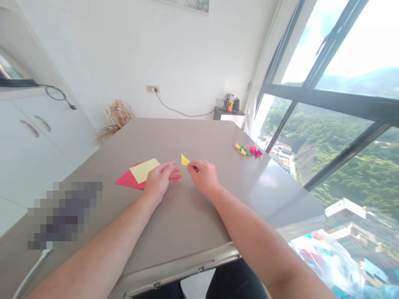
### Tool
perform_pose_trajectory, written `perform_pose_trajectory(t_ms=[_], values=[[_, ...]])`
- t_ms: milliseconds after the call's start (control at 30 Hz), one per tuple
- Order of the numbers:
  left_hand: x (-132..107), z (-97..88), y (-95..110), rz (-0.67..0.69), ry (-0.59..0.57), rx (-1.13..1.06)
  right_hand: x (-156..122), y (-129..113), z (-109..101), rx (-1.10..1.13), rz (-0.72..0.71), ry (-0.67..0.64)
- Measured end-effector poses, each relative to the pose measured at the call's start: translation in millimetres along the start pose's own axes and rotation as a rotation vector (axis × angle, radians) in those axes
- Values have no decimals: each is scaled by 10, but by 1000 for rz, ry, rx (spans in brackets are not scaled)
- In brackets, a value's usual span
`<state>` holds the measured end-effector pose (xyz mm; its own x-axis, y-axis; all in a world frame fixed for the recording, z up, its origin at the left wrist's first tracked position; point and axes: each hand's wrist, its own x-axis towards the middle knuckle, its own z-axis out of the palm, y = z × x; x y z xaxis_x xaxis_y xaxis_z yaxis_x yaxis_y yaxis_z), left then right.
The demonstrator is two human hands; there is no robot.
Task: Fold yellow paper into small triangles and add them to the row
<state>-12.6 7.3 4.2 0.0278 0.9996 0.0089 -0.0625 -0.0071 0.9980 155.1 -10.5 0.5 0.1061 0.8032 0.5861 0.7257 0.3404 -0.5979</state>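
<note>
My right hand [205, 176] pinches a small folded piece of yellow paper [185, 160] at its lower right corner, above the middle of the table. To its left, my left hand [162, 178] is open, fingers stretched toward the folded piece but apart from it. Beside and partly behind that hand lie a pale yellow paper sheet [144, 170] and, under it, red paper [127, 180]. Over at the table's right side sits a cluster of small folded paper pieces [248, 150] in yellow, green and pink.
The grey table [199, 224] reaches toward the wall. A blurred-out dark object [67, 216] with a white cable is at the left. Bottles [230, 103] stand on a small cabinet behind the table. A plastic bag [327, 261] is at lower right, near the window.
</note>
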Motion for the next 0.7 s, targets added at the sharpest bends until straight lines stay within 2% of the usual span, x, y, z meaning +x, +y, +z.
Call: perform_pose_trajectory(t_ms=[67,167,267,367,500,700], values=[[8,-18,-28,-41,-82,96,174,139,-167,10,158,44],[15,-28,-57,-23,-169,233,469,484,-527,-38,406,68],[20,-21,-62,14,-190,299,638,918,-889,-275,493,92],[27,-11,-58,18,-195,333,619,1291,-1142,-388,542,104],[49,-15,-78,27,-197,385,511,1591,-1263,-491,553,71],[75,-37,-110,30,-199,431,545,1814,-1215,-551,540,34]])
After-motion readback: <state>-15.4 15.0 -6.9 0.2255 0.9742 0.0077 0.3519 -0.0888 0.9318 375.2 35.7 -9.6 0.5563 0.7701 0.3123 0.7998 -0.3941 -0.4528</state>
